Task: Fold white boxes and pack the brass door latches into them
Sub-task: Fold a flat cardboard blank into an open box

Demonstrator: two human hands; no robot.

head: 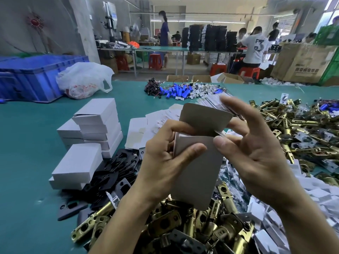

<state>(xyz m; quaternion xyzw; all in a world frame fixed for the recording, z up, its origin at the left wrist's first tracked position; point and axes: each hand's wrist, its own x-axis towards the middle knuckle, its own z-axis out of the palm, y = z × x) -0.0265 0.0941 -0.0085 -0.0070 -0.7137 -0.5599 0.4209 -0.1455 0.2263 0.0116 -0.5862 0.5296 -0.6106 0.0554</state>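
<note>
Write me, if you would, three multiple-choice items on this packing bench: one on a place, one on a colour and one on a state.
1. Where do the stacked white boxes stand?
A. in a blue crate
B. on the table, left of the held box
C. on a red stool

2. What colour is the table top?
A. red
B. yellow
C. teal

3. How is the top flap of the held box, gripped by the left hand?
A. open, standing up
B. tucked shut
C. torn off

Answers: B, the stack sits on the table beside the black plates. C, teal shows all round the parts. A, the flap rises untucked above the box mouth.
</note>
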